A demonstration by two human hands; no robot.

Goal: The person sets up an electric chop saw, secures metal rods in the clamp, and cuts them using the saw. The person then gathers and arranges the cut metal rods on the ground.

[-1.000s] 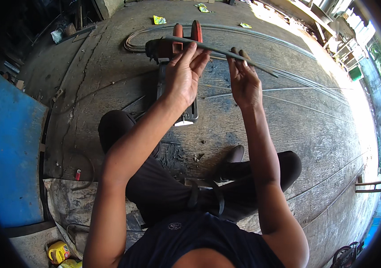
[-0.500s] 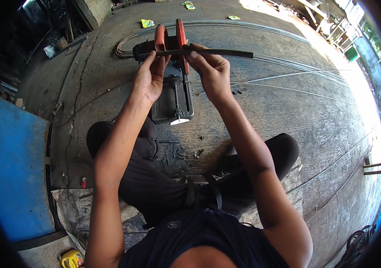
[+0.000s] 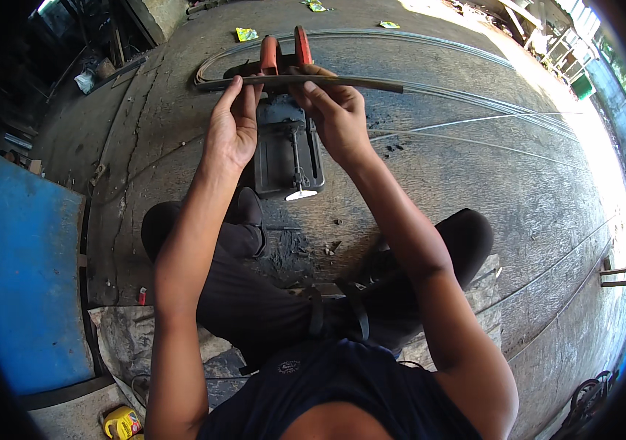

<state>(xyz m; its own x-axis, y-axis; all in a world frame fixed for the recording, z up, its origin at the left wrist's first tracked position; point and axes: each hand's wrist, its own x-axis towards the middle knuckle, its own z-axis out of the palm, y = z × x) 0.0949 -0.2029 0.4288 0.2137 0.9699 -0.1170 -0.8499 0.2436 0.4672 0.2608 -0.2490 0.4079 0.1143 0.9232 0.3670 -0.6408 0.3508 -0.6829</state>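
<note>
- Left hand (image 3: 231, 132) at upper centre of frame, fingers curled round bundle of steel rods (image 3: 313, 81); grip closed on it.
- Right hand (image 3: 336, 117) just beside, likewise clamped on bundle.
- Bundle held level across red-handled bench cutter (image 3: 287, 139), apparently to line it up with the blade.
- Cutter resting on concrete floor (image 3: 474, 176); long wires (image 3: 474, 88) trailing toward upper right.

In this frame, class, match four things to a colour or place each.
Things:
1. panel
2. bottle
3. rod
4. wrapper

Descriptions:
A. held across the machine by left hand and right hand
B. blue, far left
C. on the floor beyond the machine
D. yellow, bottom edge

Pairs: 1-B, 2-D, 3-A, 4-C
</note>
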